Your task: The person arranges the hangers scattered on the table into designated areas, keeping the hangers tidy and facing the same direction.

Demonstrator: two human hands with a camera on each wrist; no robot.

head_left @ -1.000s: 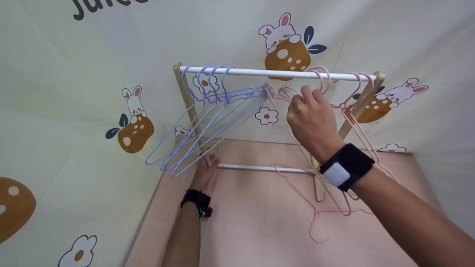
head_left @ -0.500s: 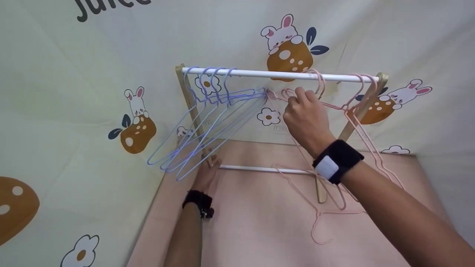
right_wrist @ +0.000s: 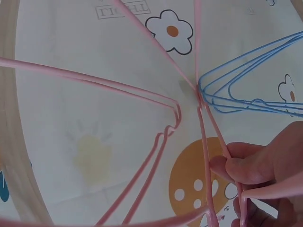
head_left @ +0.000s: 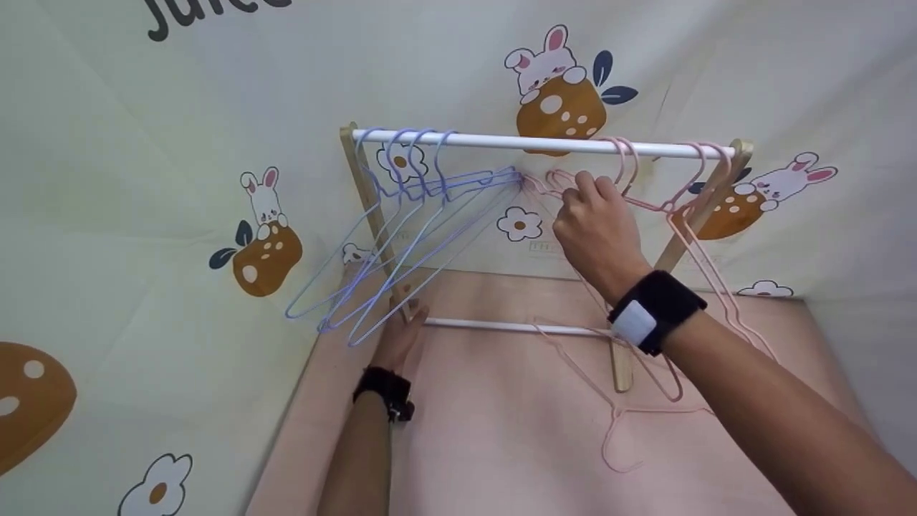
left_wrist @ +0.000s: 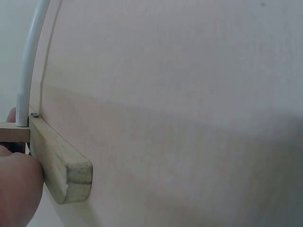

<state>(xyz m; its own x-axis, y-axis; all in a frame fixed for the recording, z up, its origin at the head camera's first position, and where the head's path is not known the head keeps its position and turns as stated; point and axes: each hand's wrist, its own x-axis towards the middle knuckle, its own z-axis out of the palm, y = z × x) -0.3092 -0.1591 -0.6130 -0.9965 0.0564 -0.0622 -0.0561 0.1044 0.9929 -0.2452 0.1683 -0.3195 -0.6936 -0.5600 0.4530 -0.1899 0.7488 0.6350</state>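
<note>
In the head view, my right hand (head_left: pixel 598 233) is below the rack's white top bar (head_left: pixel 501 142), among pink hangers. The right wrist view has its thumb and fingers (right_wrist: pixel 255 165) pinching the wire of a pink hanger (right_wrist: pixel 218 130). Two pink hooks (head_left: pixel 625 161) hang on the bar above this hand. My left hand (head_left: pixel 401 337) grips the foot of the rack's left wooden post (head_left: pixel 372 222). Close up in the left wrist view, part of that hand (left_wrist: pixel 19 189) lies against the wooden foot (left_wrist: pixel 61 165).
Several blue hangers (head_left: pixel 408 193) hang at the bar's left, their far ends meeting the pink ones. More pink hangers (head_left: pixel 691 175) hang by the right post (head_left: pixel 709 190). Another pink hanger (head_left: pixel 615 408) lies on the pink table (head_left: pixel 487 430), partly over the lower bar (head_left: pixel 501 326).
My right hand shifts slightly left, then slightly right, still holding the hanger. The two middle pink hooks tilt and spread slightly, and the blue hangers sway a little. My left hand stays at the post.
</note>
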